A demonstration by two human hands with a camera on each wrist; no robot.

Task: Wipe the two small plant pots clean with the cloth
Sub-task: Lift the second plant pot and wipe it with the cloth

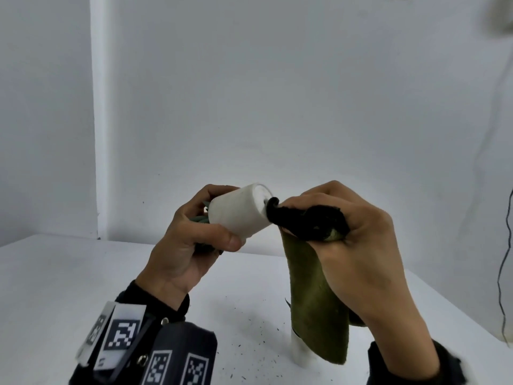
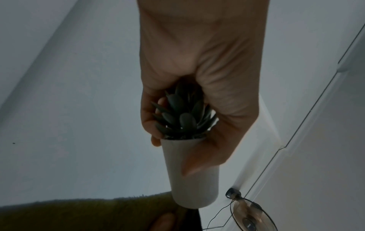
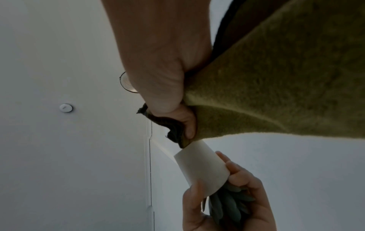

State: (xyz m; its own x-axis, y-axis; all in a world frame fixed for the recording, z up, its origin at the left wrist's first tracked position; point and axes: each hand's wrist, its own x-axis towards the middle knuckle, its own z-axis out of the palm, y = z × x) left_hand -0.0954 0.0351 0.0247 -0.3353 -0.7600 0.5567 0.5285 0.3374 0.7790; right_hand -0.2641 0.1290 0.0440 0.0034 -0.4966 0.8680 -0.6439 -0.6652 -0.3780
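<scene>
We hold the white pot (image 1: 238, 211) tipped sideways in our left hand (image 1: 180, 245), base toward the right hand (image 1: 352, 237); that hand grips the bunched cloth (image 1: 313, 287) against the base; the second pot (image 1: 301, 348) stands on the surface (image 1: 83, 273) below.

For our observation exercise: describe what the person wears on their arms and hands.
Both hands are bare: left hand, right hand. Dark sleeves cover both forearms. The left forearm carries a dark band with white tags printed with black square-pattern markers.
</scene>
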